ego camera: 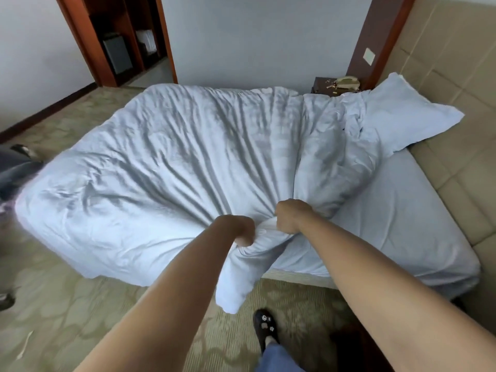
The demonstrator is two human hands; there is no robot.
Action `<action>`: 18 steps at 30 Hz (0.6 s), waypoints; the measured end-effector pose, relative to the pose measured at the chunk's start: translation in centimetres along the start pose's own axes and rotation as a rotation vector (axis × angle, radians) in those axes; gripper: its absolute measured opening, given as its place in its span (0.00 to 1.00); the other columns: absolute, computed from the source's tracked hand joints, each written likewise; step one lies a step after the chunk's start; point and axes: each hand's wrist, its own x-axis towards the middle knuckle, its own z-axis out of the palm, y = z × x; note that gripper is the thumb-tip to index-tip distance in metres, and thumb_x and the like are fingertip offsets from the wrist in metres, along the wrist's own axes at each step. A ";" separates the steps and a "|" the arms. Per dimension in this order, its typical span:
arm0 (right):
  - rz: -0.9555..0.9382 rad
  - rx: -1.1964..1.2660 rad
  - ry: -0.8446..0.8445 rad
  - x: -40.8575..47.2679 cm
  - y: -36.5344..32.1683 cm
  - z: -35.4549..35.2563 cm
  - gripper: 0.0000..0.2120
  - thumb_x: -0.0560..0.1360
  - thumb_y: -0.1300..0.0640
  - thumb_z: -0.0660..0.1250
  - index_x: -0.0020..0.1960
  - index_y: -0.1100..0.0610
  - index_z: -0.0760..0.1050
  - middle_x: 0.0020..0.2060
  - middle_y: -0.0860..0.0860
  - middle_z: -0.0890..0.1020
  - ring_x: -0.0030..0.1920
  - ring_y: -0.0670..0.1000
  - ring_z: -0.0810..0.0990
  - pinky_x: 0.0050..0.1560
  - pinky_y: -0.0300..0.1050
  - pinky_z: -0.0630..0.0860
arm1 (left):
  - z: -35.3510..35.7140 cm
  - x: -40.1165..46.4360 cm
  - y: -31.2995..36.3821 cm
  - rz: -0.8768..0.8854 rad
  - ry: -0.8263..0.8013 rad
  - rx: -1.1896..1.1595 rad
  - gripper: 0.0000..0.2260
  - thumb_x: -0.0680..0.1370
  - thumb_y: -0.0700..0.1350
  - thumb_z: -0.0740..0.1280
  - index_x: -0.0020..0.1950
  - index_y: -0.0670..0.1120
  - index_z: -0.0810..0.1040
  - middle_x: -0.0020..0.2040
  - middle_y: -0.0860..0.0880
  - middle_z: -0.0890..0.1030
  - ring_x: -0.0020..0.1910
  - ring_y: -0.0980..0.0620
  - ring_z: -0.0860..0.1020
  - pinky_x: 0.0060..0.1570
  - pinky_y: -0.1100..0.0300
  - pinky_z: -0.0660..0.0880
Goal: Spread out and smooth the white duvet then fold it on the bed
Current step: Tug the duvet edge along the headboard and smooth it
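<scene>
Both fists are clenched on the same bunch of cloth: the left hand [241, 229] and the right hand [291, 216] sit close together, fingers curled tight into the near edge of the duvet [171, 167], with a small roll of fabric squeezed between them. From that grip the duvet fans away from the person across the bed [402, 218], long creases running out from the fists like spokes. A loose corner of it hangs down below the hands, over the carpet [59, 299], just short of one dark shoe [264, 327]. To the left it overhangs the foot of the mattress; its far edge reaches the wall side of the bed. To the right the fitted sheet lies bare, from the hands up to the padded headboard [451, 84]. One duvet, one pillow [402, 116] propped at the head end, its lower edge touching the rumpled upper part of the duvet. One bedside table [322, 85] stands in the corner beyond, with one telephone [347, 82] on it. The duvet is white with a bluish cast in this light, heavily wrinkled and puffed in the middle, bunched thick near the pillow, and a little blurred along its left edge.
</scene>
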 end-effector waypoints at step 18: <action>-0.032 -0.061 -0.058 2.7 5.7 6.4 0.34 0.75 0.46 0.63 0.77 0.50 0.53 0.76 0.52 0.55 0.76 0.53 0.52 0.74 0.49 0.52 | 3.7 5.3 -1.7 -0.019 0.149 -0.065 0.28 0.77 0.38 0.56 0.77 0.52 0.57 0.73 0.47 0.63 0.71 0.46 0.62 0.64 0.48 0.68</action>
